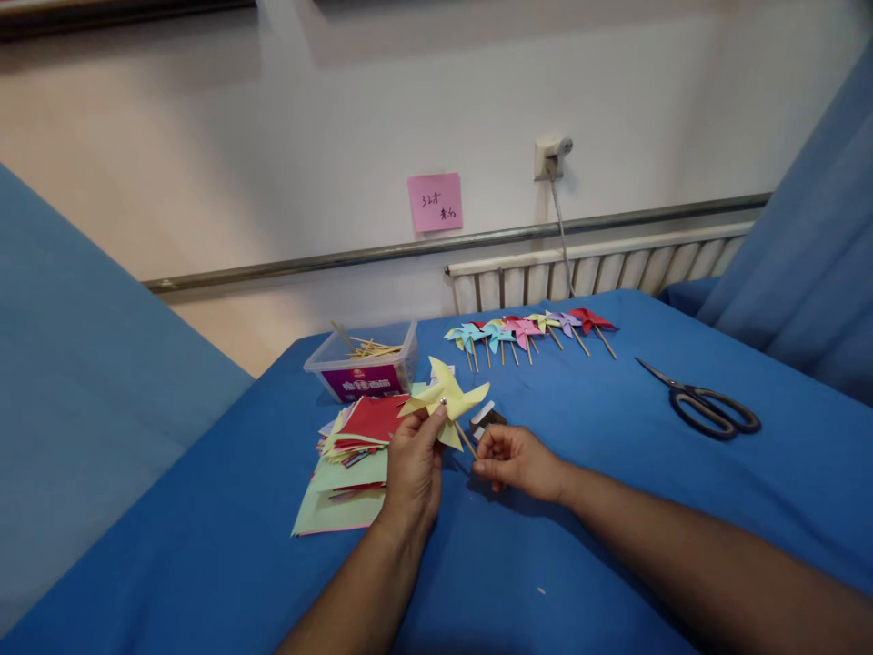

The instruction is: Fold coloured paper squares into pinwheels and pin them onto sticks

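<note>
A yellow paper pinwheel with a pin at its centre is held up above the table. My left hand is closed on it, the thumb pressed near the pin. Pinched in the fingers of my right hand is the lower end of the pinwheel's wooden stick. Just behind the right hand lies a small dark box-like thing, partly hidden. Stacked coloured paper squares, red on top, lie left of the pinwheel, over larger pale green sheets.
A clear plastic tub holding wooden sticks stands at the back left. Several finished pinwheels lie in a row along the back. Black-handled scissors rest on the right of the blue tablecloth. A pink note hangs on the wall.
</note>
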A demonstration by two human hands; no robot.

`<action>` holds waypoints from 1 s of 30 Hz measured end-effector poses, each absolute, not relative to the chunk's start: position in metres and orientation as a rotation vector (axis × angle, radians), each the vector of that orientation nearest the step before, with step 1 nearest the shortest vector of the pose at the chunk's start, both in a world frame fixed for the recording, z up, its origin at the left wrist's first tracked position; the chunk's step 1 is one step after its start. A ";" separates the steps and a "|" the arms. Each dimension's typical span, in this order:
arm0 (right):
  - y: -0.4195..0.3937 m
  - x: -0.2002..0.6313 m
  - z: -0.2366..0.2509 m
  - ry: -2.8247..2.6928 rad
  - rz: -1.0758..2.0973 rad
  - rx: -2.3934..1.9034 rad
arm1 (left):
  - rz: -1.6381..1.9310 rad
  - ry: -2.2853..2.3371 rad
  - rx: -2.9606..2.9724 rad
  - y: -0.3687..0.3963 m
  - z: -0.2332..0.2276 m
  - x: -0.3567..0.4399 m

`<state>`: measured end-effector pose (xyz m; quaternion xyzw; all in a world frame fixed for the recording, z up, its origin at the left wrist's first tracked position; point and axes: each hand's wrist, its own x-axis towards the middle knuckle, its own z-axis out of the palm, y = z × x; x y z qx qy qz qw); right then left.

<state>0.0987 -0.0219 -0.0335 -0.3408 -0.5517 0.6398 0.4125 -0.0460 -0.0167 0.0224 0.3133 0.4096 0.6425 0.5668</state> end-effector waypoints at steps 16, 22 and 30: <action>0.080 0.218 -0.029 -1.059 0.494 -1.960 | 1.159 1.125 0.882 -0.013 0.002 -0.044; 0.109 0.233 -0.031 -1.106 0.411 -2.203 | 1.146 1.162 0.898 -0.008 -0.001 -0.048; 0.124 0.233 -0.036 -1.173 0.363 -2.349 | 1.115 1.187 0.901 -0.006 -0.002 -0.048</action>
